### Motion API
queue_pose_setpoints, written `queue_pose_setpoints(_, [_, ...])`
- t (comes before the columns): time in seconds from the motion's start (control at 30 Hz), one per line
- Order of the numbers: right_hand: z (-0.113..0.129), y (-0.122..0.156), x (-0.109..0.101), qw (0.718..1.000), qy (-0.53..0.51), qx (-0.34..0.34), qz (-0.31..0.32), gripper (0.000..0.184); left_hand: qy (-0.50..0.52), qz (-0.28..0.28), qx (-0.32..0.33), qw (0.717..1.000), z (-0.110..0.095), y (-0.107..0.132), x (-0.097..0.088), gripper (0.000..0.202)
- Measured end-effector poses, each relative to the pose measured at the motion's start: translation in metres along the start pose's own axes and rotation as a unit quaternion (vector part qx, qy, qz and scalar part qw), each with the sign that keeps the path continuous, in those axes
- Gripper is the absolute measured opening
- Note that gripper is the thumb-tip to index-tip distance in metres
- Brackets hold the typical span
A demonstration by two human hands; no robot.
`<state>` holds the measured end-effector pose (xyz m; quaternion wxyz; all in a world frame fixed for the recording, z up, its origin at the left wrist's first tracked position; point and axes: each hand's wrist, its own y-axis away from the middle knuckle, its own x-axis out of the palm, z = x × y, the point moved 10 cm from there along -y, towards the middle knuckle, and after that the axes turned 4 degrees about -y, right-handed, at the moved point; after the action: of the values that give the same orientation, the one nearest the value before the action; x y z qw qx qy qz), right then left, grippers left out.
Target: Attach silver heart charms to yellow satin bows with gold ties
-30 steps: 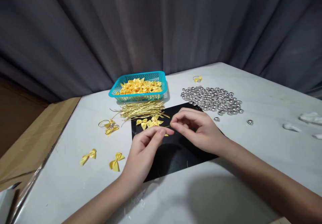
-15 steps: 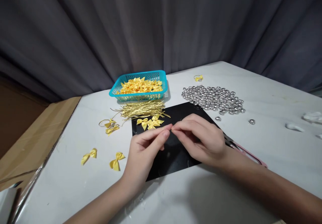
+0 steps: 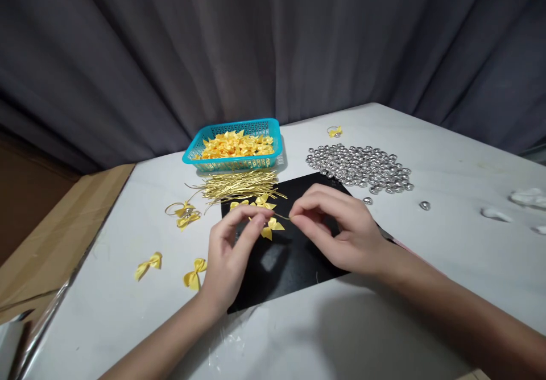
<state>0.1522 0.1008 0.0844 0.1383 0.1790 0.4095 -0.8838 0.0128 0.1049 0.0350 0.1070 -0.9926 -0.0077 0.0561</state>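
A thin gold twist tie spans the gap between my two hands over a black mat. My left hand pinches one end between thumb and fingertips. The other end sits in the closed fingertips of my right hand. Just behind and below the left fingertips, a yellow ribbon bow shows in part; whether the tie runs through it I cannot tell. More yellow bows lie on the mat's far part, partly hidden by the left hand.
A blue basket full of yellow bows stands at the back, with a pile of gold ties before it. Silver heart beads spread at right. Loose bows and a looped tie with bow lie left. Pink-handled scissors are mostly hidden.
My hands have drawn apart, the left one moving left, and a stretch of gold tie now shows between them. A bow is now visible beneath the left fingertips.
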Motion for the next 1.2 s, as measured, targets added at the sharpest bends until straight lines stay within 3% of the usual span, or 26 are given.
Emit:
queue_pose_setpoints(0.1, [-0.003, -0.002, -0.001, 1.0, -0.009, 0.013, 0.015, 0.008, -0.018, -0.083, 0.011, 0.996, -0.005, -0.002, -0.019, 0.012])
queue_pose_setpoints(0.17, [-0.004, -0.002, 0.002, 0.999, -0.018, 0.018, 0.029, 0.008, -0.048, -0.098, -0.002, 0.994, -0.005, -0.003, -0.021, 0.009])
queue_pose_setpoints(0.3, [-0.005, -0.002, 0.004, 0.999, -0.022, 0.02, 0.029, 0.007, -0.069, 0.074, -0.066, 0.993, 0.006, -0.002, 0.016, 0.015])
queue_pose_setpoints(0.37, [-0.006, -0.002, 0.003, 0.999, -0.021, 0.022, 0.023, 0.007, -0.054, 0.101, -0.088, 0.99, 0.011, 0.002, 0.023, 0.015])
queue_pose_setpoints(0.67, [-0.004, -0.002, 0.001, 1.0, -0.006, 0.017, 0.008, 0.008, 0.032, 0.043, -0.084, 0.995, 0.009, 0.002, 0.014, 0.007])
queue_pose_setpoints(0.83, [0.007, 0.002, 0.001, 0.999, 0.033, -0.032, -0.014, 0.008, 0.079, 0.009, -0.096, 0.992, 0.016, 0.004, 0.012, 0.005])
queue_pose_setpoints(1.03, [0.025, 0.008, 0.015, 0.974, 0.185, -0.126, 0.028, 0.013, 0.062, -0.029, -0.11, 0.992, 0.022, 0.005, 0.005, 0.006])
queue_pose_setpoints(1.2, [0.033, 0.01, 0.013, 0.968, 0.193, -0.159, 0.014, 0.011, -0.021, -0.028, -0.06, 0.998, 0.008, 0.004, 0.002, 0.006])
